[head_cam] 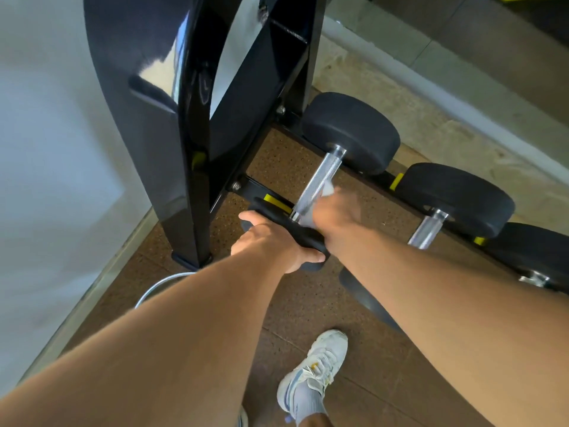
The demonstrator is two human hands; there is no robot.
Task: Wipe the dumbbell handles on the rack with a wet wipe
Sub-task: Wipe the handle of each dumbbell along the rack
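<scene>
From the head camera, looking down, both bare arms reach toward the bottom shelf of a black rack point(197, 149) that stands on a speckled brown floor point(308, 303).

The left hand point(271, 241) is clamped on the near end weight point(295, 232) of the first dumbbell. The thumb hooks over the left edge of the black disc, and the fingers curl round its lower right edge, so the hand is closed firmly about that weight.

The right hand point(335, 208) is on the same dumbbell's metal handle point(317, 180), at the near end of the bar, just beside the weight the left hand holds. A white wet wipe point(328, 189) shows at the fingers, pressed against the knurled bar, with another bit of white visible under the hand near the collar. The fingers are mostly hidden behind the back of the hand, so how tightly they wrap the bar cannot be told, but they plainly hold the wipe to the handle.

The far end weight point(351, 131) of this dumbbell rests on the rear rail. A second dumbbell point(452, 201) lies beside it to the right, its handle untouched, and part of a third point(535, 257) shows at the frame's edge.

A white sneaker point(314, 371) stands on the floor below the arms.
</scene>
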